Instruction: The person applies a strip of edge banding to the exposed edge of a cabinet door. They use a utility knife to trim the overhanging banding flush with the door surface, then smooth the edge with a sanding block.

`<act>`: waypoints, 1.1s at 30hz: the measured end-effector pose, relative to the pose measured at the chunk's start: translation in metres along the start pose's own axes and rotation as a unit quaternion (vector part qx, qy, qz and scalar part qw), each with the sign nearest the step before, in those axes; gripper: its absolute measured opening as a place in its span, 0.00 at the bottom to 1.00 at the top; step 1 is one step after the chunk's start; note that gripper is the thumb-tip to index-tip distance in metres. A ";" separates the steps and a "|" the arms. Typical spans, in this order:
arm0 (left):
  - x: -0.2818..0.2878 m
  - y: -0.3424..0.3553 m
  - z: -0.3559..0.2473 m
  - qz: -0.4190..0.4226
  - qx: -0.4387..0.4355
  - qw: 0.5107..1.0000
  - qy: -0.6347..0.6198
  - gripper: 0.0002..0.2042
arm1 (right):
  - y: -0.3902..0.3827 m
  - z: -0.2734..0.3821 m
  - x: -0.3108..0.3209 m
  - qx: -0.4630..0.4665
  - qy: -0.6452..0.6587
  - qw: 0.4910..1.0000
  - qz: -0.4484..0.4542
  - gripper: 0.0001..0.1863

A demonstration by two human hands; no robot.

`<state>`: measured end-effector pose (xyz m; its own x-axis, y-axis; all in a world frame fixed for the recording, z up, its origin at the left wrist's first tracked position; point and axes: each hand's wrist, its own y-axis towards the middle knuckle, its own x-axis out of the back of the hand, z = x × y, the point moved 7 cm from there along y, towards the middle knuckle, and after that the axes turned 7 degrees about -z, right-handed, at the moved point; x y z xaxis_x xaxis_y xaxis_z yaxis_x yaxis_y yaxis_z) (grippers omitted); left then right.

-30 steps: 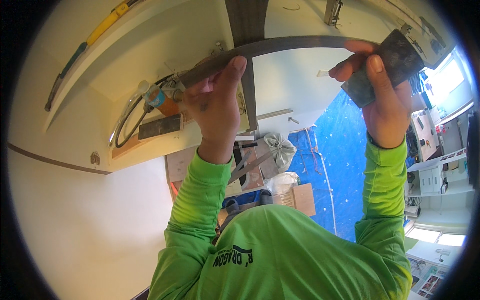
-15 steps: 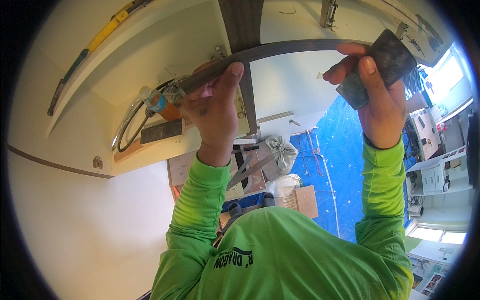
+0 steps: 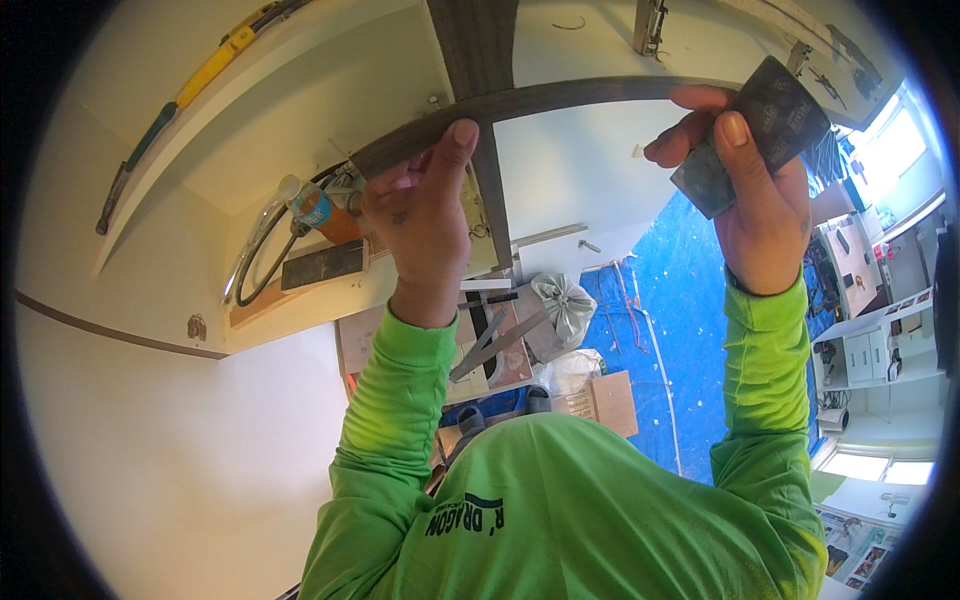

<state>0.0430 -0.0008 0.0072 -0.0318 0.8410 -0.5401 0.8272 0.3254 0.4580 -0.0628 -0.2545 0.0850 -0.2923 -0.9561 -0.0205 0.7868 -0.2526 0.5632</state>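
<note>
A long, thin dark strip (image 3: pixel 560 95) with a wood-like grain runs across the front of the white cabinet. My left hand (image 3: pixel 425 215) pinches its left end, thumb on the near face and fingers behind. My right hand (image 3: pixel 755 190) is closed around a folded dark sheet (image 3: pixel 785 115), which looks like sandpaper with faint print on its back. A grey-green flap (image 3: pixel 705 182) of it sticks out below the fingers. The strip's right end passes behind the right hand, and whether that hand touches it I cannot tell.
Inside the open cabinet are a bottle of orange liquid (image 3: pixel 325 212), a hose (image 3: pixel 245 255) and a dark flat piece (image 3: pixel 323 264). A yellow-handled tool (image 3: pixel 215 68) lies on the upper left ledge. Below are a tied bag (image 3: pixel 565 307), boards (image 3: pixel 613 402) and blue floor sheeting (image 3: pixel 685 310).
My left hand has shifted slightly left and up, with the strip's left end. The right hand and the folded sheet have hardly moved.
</note>
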 end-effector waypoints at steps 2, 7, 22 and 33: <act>-0.001 0.000 -0.002 0.012 -0.001 1.000 -0.001 0.03 | 0.000 0.000 0.001 0.001 -0.001 1.000 -0.003 0.21; -0.004 0.003 -0.002 0.025 -0.026 0.999 -0.005 0.06 | -0.001 -0.005 0.004 -0.011 0.002 1.000 -0.010 0.21; -0.002 0.002 -0.002 -0.025 -0.032 0.999 0.025 0.05 | -0.006 -0.057 -0.066 0.173 -0.107 0.971 -0.123 0.05; -0.003 0.007 0.005 -0.009 0.013 1.000 -0.008 0.07 | -0.014 -0.093 -0.106 -0.085 0.244 0.940 -0.221 0.06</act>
<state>0.0516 -0.0032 0.0088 -0.0377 0.8275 -0.5603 0.8414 0.3288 0.4289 0.0078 -0.1638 0.0021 -0.3604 -0.6957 -0.6213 0.7344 -0.6223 0.2708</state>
